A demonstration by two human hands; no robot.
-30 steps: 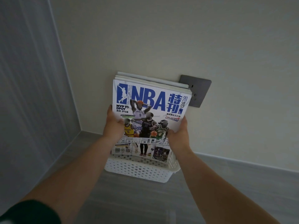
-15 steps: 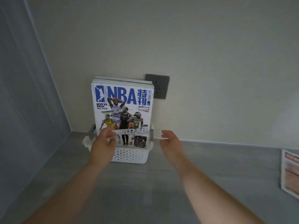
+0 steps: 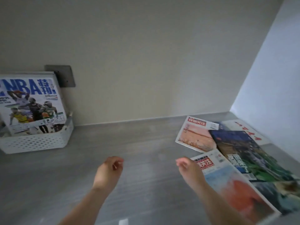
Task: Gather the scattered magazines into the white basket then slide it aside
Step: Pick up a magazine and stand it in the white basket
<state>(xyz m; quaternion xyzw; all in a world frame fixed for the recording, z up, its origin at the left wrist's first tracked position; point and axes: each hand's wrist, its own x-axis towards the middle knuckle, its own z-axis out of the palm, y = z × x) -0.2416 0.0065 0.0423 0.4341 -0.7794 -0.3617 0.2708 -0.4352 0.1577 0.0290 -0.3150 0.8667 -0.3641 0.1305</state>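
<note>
Both forearms run off the bottom edge. The left hand (image 3: 108,172) and right hand (image 3: 189,168) hover well right of the white perforated plastic basket (image 3: 35,142), fingers loosely curled, holding nothing. Further right of the basket, blurry loose magazines overlap: an orange-cover one (image 3: 235,189), a dark blue one (image 3: 243,153) and a peach one (image 3: 194,137). The basket, clipped at the left, holds an upright glossy magazine (image 3: 32,104) reading "NBA". It hides part of a grey wall plate (image 3: 65,75).

One white basket (image 3: 35,142), one NBA magazine (image 3: 32,101) fronting a stack too hidden to count, at least four loose magazines (image 3: 240,153), one left hand (image 3: 108,171), one right hand (image 3: 190,168), one socket plate (image 3: 66,77).
</note>
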